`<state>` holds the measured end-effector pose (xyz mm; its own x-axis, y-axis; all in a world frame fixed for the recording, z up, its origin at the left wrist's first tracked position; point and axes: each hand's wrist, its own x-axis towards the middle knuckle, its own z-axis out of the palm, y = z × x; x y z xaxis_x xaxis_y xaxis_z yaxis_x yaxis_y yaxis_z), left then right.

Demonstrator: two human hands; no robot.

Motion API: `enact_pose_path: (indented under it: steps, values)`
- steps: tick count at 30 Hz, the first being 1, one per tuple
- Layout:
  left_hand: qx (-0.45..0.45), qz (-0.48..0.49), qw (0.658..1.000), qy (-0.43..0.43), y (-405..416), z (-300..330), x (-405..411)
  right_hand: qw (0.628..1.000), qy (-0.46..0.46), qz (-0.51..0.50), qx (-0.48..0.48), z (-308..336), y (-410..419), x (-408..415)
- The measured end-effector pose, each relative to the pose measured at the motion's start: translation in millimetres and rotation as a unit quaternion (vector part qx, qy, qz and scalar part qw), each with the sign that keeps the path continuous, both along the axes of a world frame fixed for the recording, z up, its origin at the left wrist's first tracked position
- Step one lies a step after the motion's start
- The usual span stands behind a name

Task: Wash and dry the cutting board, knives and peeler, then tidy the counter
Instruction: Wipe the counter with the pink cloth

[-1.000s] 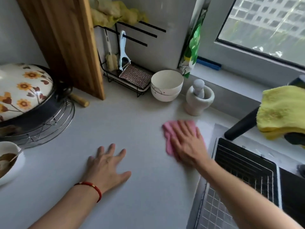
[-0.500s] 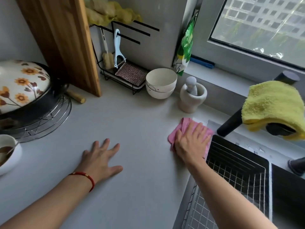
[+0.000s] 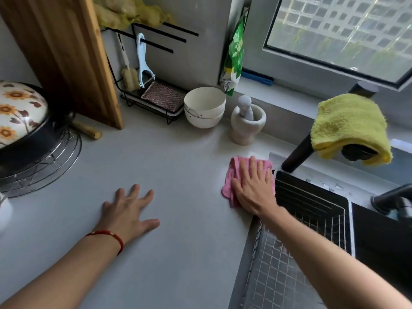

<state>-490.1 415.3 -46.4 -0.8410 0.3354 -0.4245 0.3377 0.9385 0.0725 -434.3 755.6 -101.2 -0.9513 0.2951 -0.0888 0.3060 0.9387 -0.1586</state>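
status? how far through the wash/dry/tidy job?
Looks done: cutting board leans upright against the wall, peeler hangs on the rack. Knives not visible. In hand: right hand presses pink cloth flat on counter; left hand rests flat. Left: remaining wiping.

Two hands: the left hand (image 3: 130,210) and the right hand (image 3: 254,188). Three cloths: one pink cloth (image 3: 229,184), one yellow towel (image 3: 347,126), one yellow rag (image 3: 131,12). Two stacked bowls (image 3: 204,108). One cutting board (image 3: 64,52), one peeler (image 3: 142,61), one mortar (image 3: 247,126), one pestle (image 3: 245,107), one pot (image 3: 22,121).
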Motion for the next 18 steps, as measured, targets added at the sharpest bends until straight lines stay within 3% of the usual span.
enact_pose_path:
  steps: [4, 7, 9, 12, 14, 16, 18]
  values:
    - [0.018, 0.008, 1.0, 0.003, 1, -12, 2, 0.998, -0.011, -0.052, -0.027, 15, -23, -3]
    - [0.031, 0.029, 0.999, 0.012, -5, -14, 7, 0.993, 0.027, 0.109, -0.021, 6, -116, 34]
    - [0.024, 0.044, 0.998, 0.026, -2, -10, 15, 0.969, 0.035, 0.242, -0.026, -4, -163, 86]
    - [0.09, 0.054, 0.993, 0.051, 0, 0, 55, 0.938, 0.006, 0.347, -0.01, 3, -155, 156]
    - [0.193, 0.08, 0.976, 0.065, -15, 6, 99, 0.948, -0.01, 0.319, 0.016, 8, -134, 159]
    - [0.254, 0.105, 0.958, 0.082, -43, 11, 143, 0.987, -0.015, 0.155, 0.028, 12, -139, 131]
    - [0.267, 0.15, 0.947, 0.098, -77, 15, 179, 0.999, -0.021, 0.006, -0.049, 19, -188, 109]
